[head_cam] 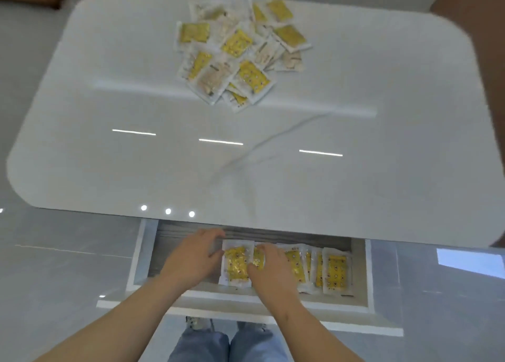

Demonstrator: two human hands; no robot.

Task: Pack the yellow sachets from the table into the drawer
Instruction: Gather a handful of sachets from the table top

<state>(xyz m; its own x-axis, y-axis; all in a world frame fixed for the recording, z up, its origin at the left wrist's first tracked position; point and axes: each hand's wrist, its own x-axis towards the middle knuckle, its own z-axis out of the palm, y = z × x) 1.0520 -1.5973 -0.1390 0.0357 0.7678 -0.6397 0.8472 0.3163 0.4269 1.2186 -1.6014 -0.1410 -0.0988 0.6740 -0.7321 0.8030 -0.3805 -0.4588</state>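
An open white drawer (367, 274) sticks out from under the near edge of the white table (109, 142). Several yellow sachets (334, 270) lie in a row inside it, toward its right half. My left hand (191, 257) is in the drawer, its fingers touching the left edge of the leftmost sachet (235, 263). My right hand (269, 266) lies on top of that sachet and its neighbour, fingers curled down onto them. A loose pile of yellow and pale sachets (237, 49) lies on the far part of the table.
The drawer's left part (164, 241) shows bare grey floor. Grey floor tiles (54, 252) surround the table. My legs in blue jeans (226, 342) are below the drawer front. A brown seat (470, 6) stands at the far right.
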